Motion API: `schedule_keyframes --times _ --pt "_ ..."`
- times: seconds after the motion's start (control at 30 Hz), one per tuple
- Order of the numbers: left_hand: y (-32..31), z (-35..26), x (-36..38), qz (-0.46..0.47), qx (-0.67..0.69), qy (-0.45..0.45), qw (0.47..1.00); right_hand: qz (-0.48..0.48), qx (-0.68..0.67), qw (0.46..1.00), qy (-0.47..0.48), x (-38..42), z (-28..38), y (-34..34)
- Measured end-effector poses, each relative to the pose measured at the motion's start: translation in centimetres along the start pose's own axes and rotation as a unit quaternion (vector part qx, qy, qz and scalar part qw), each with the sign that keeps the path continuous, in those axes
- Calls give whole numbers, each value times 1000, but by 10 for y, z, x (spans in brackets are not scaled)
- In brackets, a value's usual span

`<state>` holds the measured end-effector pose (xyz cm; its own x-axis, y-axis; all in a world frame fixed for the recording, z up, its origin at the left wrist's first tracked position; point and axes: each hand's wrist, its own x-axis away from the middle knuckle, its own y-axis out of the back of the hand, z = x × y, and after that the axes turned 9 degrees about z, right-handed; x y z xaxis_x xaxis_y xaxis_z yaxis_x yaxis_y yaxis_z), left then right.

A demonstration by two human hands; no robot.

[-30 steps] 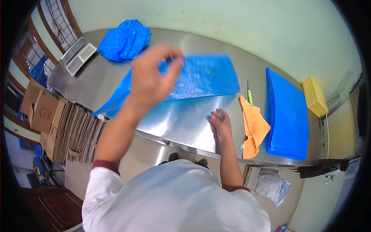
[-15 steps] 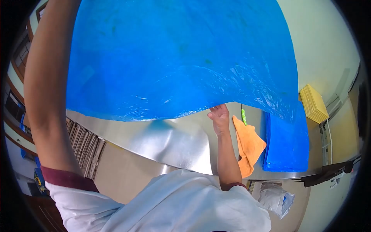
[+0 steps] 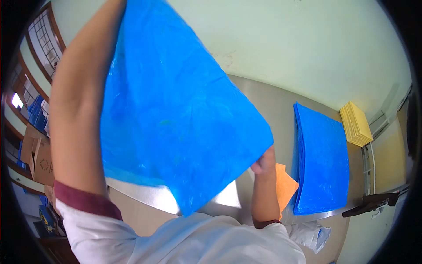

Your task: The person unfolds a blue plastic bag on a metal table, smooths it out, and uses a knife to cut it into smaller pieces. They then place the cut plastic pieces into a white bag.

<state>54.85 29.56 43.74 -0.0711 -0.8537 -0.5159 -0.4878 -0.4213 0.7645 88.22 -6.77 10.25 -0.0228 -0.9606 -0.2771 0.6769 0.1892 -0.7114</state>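
A large blue plastic sheet (image 3: 184, 101) hangs in front of me, its near corner pointing down toward my shirt. My right hand (image 3: 264, 162) is closed on the sheet's right edge, with some fingers hidden by the plastic. On the left my bare forearm reaches up past the top of the view, so my left hand is out of sight. An orange cloth (image 3: 285, 187) lies just right of my right forearm. Beyond it is a stack of blue plastic sheets (image 3: 323, 163).
A metal table (image 3: 268, 94) runs beneath the sheet, along a pale wall (image 3: 281, 39). Folded yellow material (image 3: 355, 124) stands at the back right. A whitish plastic bag (image 3: 310, 235) lies below the table's near edge. Cardboard boxes (image 3: 41, 158) are at the left.
The sheet has swung leftward and folded into a slanted shape, uncovering wall and table at the right. My right hand, formerly open under its lower edge, has moved down and closed on it.
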Motion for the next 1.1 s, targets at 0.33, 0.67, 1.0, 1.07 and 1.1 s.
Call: schedule_keyframes --times 0.33,0.67,1.0,1.07,1.1 --pt "-347 198 127 78 -52 202 975 -212 185 932 -229 -28 -38 149" --pt "-375 104 290 286 158 -88 941 -237 161 928 -239 3 -33 155" --pt "-375 -62 316 341 187 -392 834 -283 230 906 -215 53 -44 139" --pt "-380 -70 337 359 201 -380 828 -275 271 899 -206 85 -50 138" --pt "-377 -75 356 369 197 -382 824 -271 290 895 -202 102 -54 136"
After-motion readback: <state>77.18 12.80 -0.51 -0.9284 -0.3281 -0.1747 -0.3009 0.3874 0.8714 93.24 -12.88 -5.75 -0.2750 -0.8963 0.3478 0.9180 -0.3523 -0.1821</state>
